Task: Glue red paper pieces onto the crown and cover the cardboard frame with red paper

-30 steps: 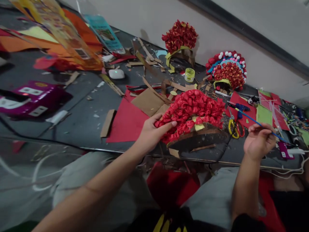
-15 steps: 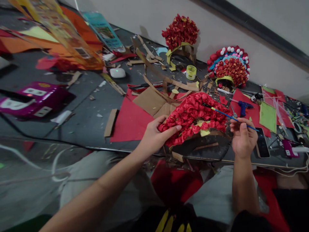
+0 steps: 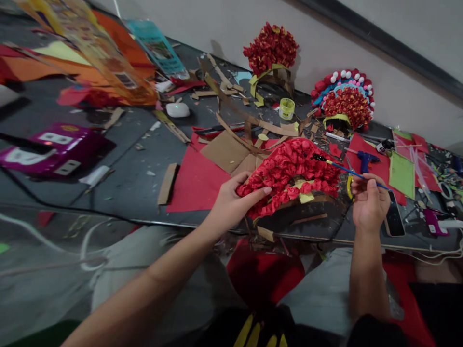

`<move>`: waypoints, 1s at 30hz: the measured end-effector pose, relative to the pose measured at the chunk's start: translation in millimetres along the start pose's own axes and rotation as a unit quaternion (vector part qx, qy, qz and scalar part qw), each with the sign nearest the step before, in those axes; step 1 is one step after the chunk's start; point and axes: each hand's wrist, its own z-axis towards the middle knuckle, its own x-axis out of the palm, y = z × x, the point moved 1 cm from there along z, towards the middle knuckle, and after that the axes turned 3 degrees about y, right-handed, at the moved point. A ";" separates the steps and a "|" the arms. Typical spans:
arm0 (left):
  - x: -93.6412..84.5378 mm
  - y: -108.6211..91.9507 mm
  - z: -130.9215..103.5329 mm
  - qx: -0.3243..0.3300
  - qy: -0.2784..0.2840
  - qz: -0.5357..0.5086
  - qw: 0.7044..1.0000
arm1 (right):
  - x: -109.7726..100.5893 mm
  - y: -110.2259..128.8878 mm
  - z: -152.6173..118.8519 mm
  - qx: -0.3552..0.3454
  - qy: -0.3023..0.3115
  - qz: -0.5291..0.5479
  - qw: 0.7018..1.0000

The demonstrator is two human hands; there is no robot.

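My left hand (image 3: 237,197) grips the left end of a curved headdress (image 3: 282,168) covered in crumpled red paper flowers, thumb on the front and other fingers partly hidden behind. Yellow paper shows along its inner edge. Between the thumb and fingers of my right hand (image 3: 371,205) is a thin blue paintbrush (image 3: 352,172). Its dark bristles point left, over the right part of the flowers; whether they touch, I cannot tell. Beneath and behind the headdress lie red paper (image 3: 197,183) and a folded piece of cardboard (image 3: 224,149).
Two finished-looking flowered headdresses (image 3: 271,48) stand by the wall, with a small yellow jar (image 3: 287,109) nearby. A blue glue gun (image 3: 366,160) and a phone (image 3: 395,219) lie to the right. At left are a purple power strip (image 3: 54,147) and a tall bottle (image 3: 101,53). Cardboard scraps litter the table.
My right hand has shifted slightly right, drawing the brush tip rightward across the flowers. A yellow scissor handle now shows beside it. My left hand keeps its hold on the headdress.
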 end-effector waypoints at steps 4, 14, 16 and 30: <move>-0.6 2.6 1.3 -0.001 -0.005 -0.010 1.000 | -2.5 -1.2 2.8 0.004 -0.010 0.005 1.000; 1.3 2.2 4.0 -0.021 -0.020 -0.058 0.998 | -8.1 -5.7 8.4 0.001 -0.024 0.009 1.000; 1.4 2.7 4.4 -0.023 -0.025 -0.064 0.997 | -8.6 -5.7 9.1 0.001 -0.028 0.021 0.999; 3.1 1.7 3.3 -0.037 -0.038 -0.099 0.994 | -5.2 -9.3 6.6 0.008 -0.015 0.059 0.998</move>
